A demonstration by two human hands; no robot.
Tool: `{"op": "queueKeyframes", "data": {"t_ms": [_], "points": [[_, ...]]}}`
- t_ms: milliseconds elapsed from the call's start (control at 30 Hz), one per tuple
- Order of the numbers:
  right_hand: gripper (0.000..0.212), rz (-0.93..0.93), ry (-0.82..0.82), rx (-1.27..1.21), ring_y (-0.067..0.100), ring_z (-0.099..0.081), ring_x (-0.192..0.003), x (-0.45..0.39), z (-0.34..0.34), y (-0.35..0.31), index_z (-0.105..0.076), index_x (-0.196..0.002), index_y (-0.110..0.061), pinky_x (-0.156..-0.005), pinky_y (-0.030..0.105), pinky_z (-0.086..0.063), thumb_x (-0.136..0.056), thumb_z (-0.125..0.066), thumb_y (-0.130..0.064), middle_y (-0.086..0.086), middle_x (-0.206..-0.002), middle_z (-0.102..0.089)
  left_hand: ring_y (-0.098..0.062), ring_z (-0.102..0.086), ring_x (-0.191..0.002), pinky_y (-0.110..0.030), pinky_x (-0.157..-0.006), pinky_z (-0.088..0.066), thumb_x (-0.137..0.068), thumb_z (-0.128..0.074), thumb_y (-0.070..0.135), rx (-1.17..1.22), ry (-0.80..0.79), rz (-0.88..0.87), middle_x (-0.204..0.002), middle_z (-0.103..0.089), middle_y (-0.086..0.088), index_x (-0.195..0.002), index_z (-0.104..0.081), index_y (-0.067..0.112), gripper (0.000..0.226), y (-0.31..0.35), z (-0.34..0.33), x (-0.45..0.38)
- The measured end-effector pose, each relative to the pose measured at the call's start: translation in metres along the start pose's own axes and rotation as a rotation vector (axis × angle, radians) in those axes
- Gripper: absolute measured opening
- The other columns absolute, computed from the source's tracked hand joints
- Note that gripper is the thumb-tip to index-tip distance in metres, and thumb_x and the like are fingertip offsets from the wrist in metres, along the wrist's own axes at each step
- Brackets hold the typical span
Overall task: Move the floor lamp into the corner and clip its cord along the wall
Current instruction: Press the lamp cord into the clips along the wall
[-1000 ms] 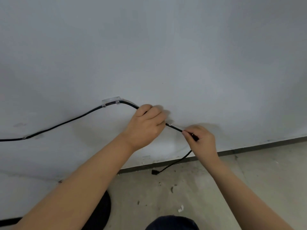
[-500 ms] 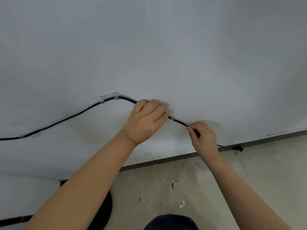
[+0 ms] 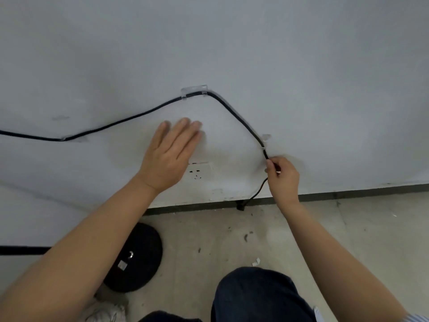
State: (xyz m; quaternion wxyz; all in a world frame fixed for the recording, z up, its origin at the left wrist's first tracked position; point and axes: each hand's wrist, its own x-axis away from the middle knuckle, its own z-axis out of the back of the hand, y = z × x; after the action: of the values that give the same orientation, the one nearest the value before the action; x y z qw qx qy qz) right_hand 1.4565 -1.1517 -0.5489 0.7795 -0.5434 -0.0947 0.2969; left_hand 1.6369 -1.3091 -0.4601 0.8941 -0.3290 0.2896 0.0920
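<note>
**Cord nearly routed; last clip looks seated, plug end loose**

A thin black lamp cord (image 3: 130,122) runs along the pale grey wall (image 3: 255,43), entering from the left edge, rising thru a small clear clip at left (image 3: 69,137), then thru a wide clear plastic clip (image 3: 194,92) at the cord's high point. From there it drops right to a third small clear clip (image 3: 264,145), where it appears caught, tho blur makes the seating hard to confirm. Below, the cord hangs free to its black plug (image 3: 241,205) at the dark skirting, near the white wall socket (image 3: 197,171). Lamp's round black base (image 3: 137,259) sits on the concrete floor (image 3: 348,228) by the wall; whether that's the corner can't be told. Est. left to do: check the last clip, deal w/ the slack.

The left hand (image 3: 170,156) is spread flat, fingers together and pointing up, over the wall below the wide clip, holding nothing. The right hand (image 3: 282,177) pinches the cord betw. thumb and forefinger just under the third clip, other fingers curled.
</note>
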Motion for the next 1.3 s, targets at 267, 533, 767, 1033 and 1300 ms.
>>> {"op": "queueKeyframes", "data": {"t_ms": [267,533,767,1033,1300], "points": [[0.018,-0.081,-0.119,0.114,0.038,-0.059,-0.086,0.011,-0.024,0.01,-0.06,-0.093,0.006,-0.069,0.025,-0.038,-0.088,-0.046,-0.003,0.028,-0.091,-0.066,-0.02,0.012,-0.142,-0.035,-0.117,0.014,-0.065,-0.068,-0.006,-0.014,-0.079,0.229,-0.156,0.006,-0.007,-0.126,-0.035,0.005,0.07,-0.01,-0.006,0.042],[0.028,-0.268,-0.393,0.203,0.041,-0.063,-0.086,0.028,-0.066,0.031,-0.061,-0.087,0.011,-0.079,0.04,-0.049,-0.089,-0.049,-0.015,0.031,-0.09,-0.067,-0.016,0.033,-0.136,-0.035,-0.115,0.018,-0.081,-0.069,0.012,-0.034,-0.169,0.27,-0.145,0.042,-0.001,-0.142,0.016,0.011,0.104,-0.017,-0.027,0.09],[0.024,-0.385,-0.559,0.144,0.04,-0.064,-0.081,0.028,-0.086,0.04,-0.063,-0.061,-0.006,-0.083,0.047,-0.05,-0.083,-0.053,-0.005,0.022,-0.073,-0.066,-0.011,0.028,-0.138,-0.034,-0.116,0.016,-0.087,-0.055,0.002,0.04,-0.054,0.373,-0.151,0.031,0.003,-0.144,0.002,0.014,0.081,-0.001,-0.044,0.101],[0.024,-0.498,-0.727,-0.27,0.009,-0.069,-0.057,0.029,-0.096,0.041,-0.062,-0.066,-0.006,-0.058,0.016,-0.059,-0.081,-0.053,0.011,0.01,-0.069,-0.065,-0.028,-0.054,-0.115,-0.033,-0.092,-0.05,-0.087,-0.052,0.0,0.858,-0.635,0.573,-0.126,-0.056,-0.021,-0.127,-0.047,-0.001,0.04,0.125,-0.061,0.151],[0.017,-0.313,-0.545,-0.243,0.002,-0.066,-0.05,0.032,-0.099,0.034,-0.06,-0.073,-0.005,-0.053,0.008,-0.054,-0.082,-0.054,0.008,0.006,-0.064,-0.064,-0.035,-0.061,-0.082,-0.029,-0.062,-0.037,-0.093,-0.048,0.001,1.164,-0.629,1.061,-0.088,-0.067,-0.026,-0.091,-0.065,-0.005,0.019,0.131,-0.075,0.15]]}}
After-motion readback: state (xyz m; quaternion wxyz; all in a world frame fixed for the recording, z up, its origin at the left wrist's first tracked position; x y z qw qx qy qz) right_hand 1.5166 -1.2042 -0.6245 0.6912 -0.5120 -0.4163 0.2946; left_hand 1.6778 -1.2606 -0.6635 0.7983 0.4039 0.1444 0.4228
